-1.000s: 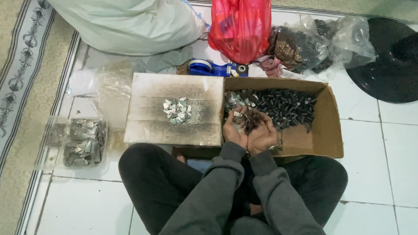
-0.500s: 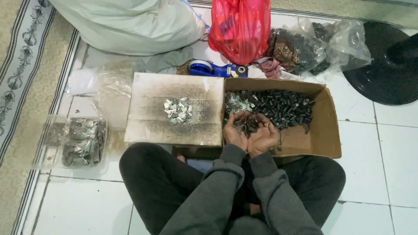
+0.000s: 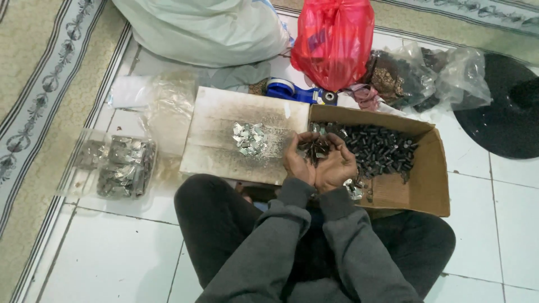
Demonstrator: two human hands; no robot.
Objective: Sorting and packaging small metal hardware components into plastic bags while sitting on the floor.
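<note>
I sit cross-legged on a tiled floor. My left hand (image 3: 296,161) and my right hand (image 3: 337,166) are cupped together, palms up, holding a small heap of dark metal parts (image 3: 316,148) at the left end of an open cardboard box (image 3: 431,185). The box holds many more small dark cylindrical parts (image 3: 379,150), with a few shiny pieces (image 3: 353,189) near my right wrist. Left of my hands lies a worn whitish board (image 3: 224,146) with a little pile of silvery metal pieces (image 3: 249,138) on it.
A clear plastic bag of silvery pieces (image 3: 122,166) lies on the floor at left. Behind the board are a blue tape dispenser (image 3: 296,92), a red plastic bag (image 3: 333,40), a large white sack (image 3: 208,28), clear bags of dark items (image 3: 420,77) and a black round object (image 3: 505,106). A patterned carpet (image 3: 39,78) borders the left.
My cupped hands stay together over the box's left end, holding the dark parts. Little else has visibly changed.
</note>
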